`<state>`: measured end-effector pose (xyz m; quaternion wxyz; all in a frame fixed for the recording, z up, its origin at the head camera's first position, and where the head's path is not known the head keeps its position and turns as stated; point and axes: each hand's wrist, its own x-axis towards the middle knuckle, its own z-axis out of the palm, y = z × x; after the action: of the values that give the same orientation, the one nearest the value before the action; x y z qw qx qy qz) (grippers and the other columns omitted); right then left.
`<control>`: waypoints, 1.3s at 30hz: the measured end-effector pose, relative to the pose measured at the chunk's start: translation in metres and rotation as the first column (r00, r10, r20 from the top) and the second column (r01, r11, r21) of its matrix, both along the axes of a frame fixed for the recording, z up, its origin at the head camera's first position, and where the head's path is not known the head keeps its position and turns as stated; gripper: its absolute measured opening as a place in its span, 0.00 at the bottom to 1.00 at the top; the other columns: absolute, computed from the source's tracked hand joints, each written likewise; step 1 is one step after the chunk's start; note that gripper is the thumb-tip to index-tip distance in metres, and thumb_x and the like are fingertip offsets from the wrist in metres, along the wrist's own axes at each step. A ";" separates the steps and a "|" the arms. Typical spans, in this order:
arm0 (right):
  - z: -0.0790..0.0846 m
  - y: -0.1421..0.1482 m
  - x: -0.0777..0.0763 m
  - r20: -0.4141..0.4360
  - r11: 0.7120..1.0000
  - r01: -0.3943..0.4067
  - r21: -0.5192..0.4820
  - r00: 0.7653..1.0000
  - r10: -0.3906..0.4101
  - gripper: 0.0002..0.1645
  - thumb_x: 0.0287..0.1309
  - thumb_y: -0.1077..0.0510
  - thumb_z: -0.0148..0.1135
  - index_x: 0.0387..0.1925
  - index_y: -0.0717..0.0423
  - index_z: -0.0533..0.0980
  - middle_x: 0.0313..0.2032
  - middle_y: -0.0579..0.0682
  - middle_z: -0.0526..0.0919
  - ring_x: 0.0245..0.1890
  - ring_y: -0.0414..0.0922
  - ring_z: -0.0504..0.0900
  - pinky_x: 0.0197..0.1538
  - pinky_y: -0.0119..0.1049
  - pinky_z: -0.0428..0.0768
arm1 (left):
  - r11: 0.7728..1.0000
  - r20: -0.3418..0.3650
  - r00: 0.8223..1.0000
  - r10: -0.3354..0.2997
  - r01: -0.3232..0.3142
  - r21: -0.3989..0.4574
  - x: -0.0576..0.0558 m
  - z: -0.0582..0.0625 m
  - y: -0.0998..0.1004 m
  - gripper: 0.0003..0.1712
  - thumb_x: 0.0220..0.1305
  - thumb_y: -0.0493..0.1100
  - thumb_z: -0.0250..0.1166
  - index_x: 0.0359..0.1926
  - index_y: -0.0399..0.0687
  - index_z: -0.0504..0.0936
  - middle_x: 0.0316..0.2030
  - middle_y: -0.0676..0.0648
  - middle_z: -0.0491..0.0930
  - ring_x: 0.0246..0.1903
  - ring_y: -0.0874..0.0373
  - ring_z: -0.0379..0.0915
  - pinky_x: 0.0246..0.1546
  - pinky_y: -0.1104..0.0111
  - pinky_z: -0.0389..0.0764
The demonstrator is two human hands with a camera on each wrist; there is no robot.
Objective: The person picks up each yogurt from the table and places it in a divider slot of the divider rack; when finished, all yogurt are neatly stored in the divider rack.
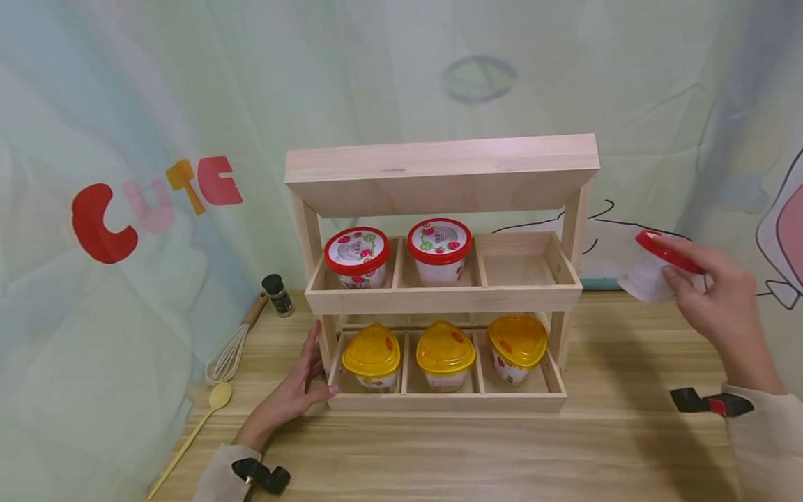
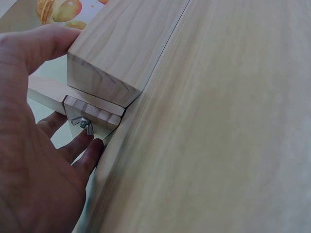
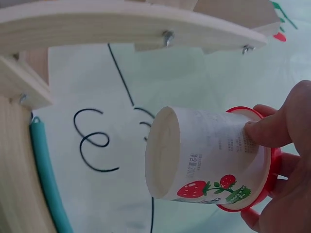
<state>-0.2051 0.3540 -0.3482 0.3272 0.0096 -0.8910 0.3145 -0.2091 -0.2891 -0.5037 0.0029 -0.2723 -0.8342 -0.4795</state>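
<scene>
A white tub with a red lid is gripped in my right hand, off the right side of a two-tier wooden shelf. In the right wrist view the tub is tilted, showing printed strawberries, with my thumb and fingers at its lid end. My left hand holds the shelf's lower left corner, thumb at the front and fingers along the side. Two red-lidded tubs, one left and one middle, sit in the upper tier; the upper right compartment holds nothing.
Each lower compartment holds a yellow-lidded tub: left, middle and right. On the table's left lie a whisk and a yellow spoon, near a black-capped jar. A printed curtain hangs behind.
</scene>
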 end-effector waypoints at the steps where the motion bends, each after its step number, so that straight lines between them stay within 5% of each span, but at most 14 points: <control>1: 0.002 -0.002 0.001 -0.014 1.000 -0.008 -0.003 1.000 0.008 0.30 0.76 0.63 0.59 0.73 0.38 0.78 0.70 0.65 0.80 0.65 0.39 0.72 0.72 0.27 0.68 | 1.000 0.000 1.000 0.001 -0.001 -0.001 0.000 0.000 0.000 0.71 0.67 0.37 0.72 0.87 0.58 0.25 0.82 0.19 0.43 0.76 0.15 0.55 0.69 0.81 0.61; 3: 0.006 -0.005 0.004 -0.055 1.000 -0.014 0.004 0.998 0.014 0.29 0.74 0.64 0.62 0.71 0.39 0.80 0.69 0.61 0.82 0.60 0.24 0.68 0.60 0.14 0.63 | 1.000 0.003 1.000 0.003 -0.003 -0.004 0.000 0.000 0.000 0.71 0.67 0.37 0.72 0.87 0.58 0.25 0.82 0.20 0.42 0.76 0.15 0.55 0.69 0.81 0.61; 5: 0.010 -0.008 0.008 -0.095 0.999 -0.040 -0.001 0.995 0.040 0.29 0.72 0.67 0.64 0.69 0.42 0.81 0.70 0.51 0.83 0.55 0.16 0.63 0.54 0.11 0.62 | 1.000 0.004 1.000 0.004 -0.004 -0.006 0.000 0.000 0.000 0.71 0.67 0.37 0.72 0.87 0.59 0.25 0.82 0.20 0.42 0.76 0.15 0.54 0.69 0.81 0.60; 9: 0.017 -0.017 0.016 -0.164 0.996 -0.091 -0.010 0.983 0.088 0.32 0.69 0.71 0.64 0.68 0.44 0.82 0.65 0.20 0.77 0.57 0.16 0.66 0.53 0.12 0.63 | 1.000 0.004 1.000 -0.001 0.001 -0.003 0.000 0.001 0.001 0.71 0.67 0.37 0.72 0.87 0.58 0.25 0.82 0.19 0.43 0.76 0.14 0.54 0.69 0.81 0.61; 12: 0.023 -0.025 0.022 -0.212 0.991 -0.137 -0.008 0.968 0.132 0.33 0.68 0.74 0.64 0.68 0.44 0.83 0.62 0.10 0.74 0.59 0.17 0.68 0.55 0.12 0.64 | 1.000 0.004 1.000 -0.003 0.003 0.000 -0.001 0.002 0.001 0.70 0.67 0.37 0.72 0.87 0.58 0.25 0.82 0.19 0.44 0.76 0.15 0.55 0.69 0.81 0.61; 16: 0.031 -0.037 0.032 -0.261 0.982 -0.188 0.001 0.948 0.182 0.35 0.65 0.77 0.64 0.67 0.47 0.83 0.64 0.17 0.78 0.63 0.21 0.70 0.57 0.12 0.67 | 1.000 0.007 1.000 -0.002 0.002 0.002 -0.001 0.001 0.001 0.71 0.68 0.37 0.72 0.87 0.58 0.24 0.82 0.19 0.43 0.76 0.14 0.55 0.69 0.82 0.60; 22: 0.038 -0.054 0.042 -0.328 0.949 -0.315 0.007 0.896 0.300 0.33 0.59 0.82 0.64 0.63 0.61 0.84 0.67 0.42 0.85 0.69 0.32 0.75 0.63 0.14 0.73 | 1.000 0.009 1.000 -0.004 0.003 0.008 -0.001 0.001 0.001 0.70 0.68 0.37 0.72 0.87 0.59 0.24 0.83 0.20 0.41 0.76 0.14 0.53 0.69 0.82 0.60; 26: 0.039 -0.063 0.042 -0.348 0.929 -0.370 0.005 0.870 0.349 0.33 0.55 0.86 0.63 0.62 0.67 0.83 0.67 0.42 0.85 0.69 0.36 0.76 0.62 0.15 0.74 | 1.000 0.010 1.000 -0.004 0.004 0.011 -0.001 0.001 0.000 0.71 0.68 0.37 0.72 0.87 0.59 0.24 0.83 0.20 0.41 0.76 0.14 0.54 0.69 0.82 0.61; 33: 0.042 -0.074 0.044 -0.303 0.933 -0.357 0.051 0.884 0.355 0.35 0.55 0.85 0.65 0.63 0.63 0.83 0.68 0.43 0.84 0.69 0.35 0.75 0.60 0.14 0.74 | 1.000 0.012 1.000 -0.002 0.002 0.005 0.000 0.001 0.001 0.71 0.68 0.37 0.72 0.87 0.59 0.24 0.82 0.19 0.44 0.75 0.15 0.56 0.69 0.81 0.62; 39: 0.046 -0.083 0.042 -0.315 0.916 -0.395 0.062 0.864 0.394 0.36 0.53 0.84 0.66 0.63 0.62 0.84 0.67 0.55 0.85 0.70 0.39 0.77 0.60 0.15 0.76 | 1.000 0.022 1.000 0.010 -0.009 -0.002 0.000 0.002 0.002 0.71 0.68 0.38 0.72 0.87 0.60 0.24 0.82 0.20 0.44 0.77 0.16 0.54 0.69 0.81 0.60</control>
<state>-0.1627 0.2708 -0.3024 0.3964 0.2417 -0.8043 0.3710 -0.2089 -0.2875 -0.5021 -0.0044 -0.2629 -0.8360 -0.4816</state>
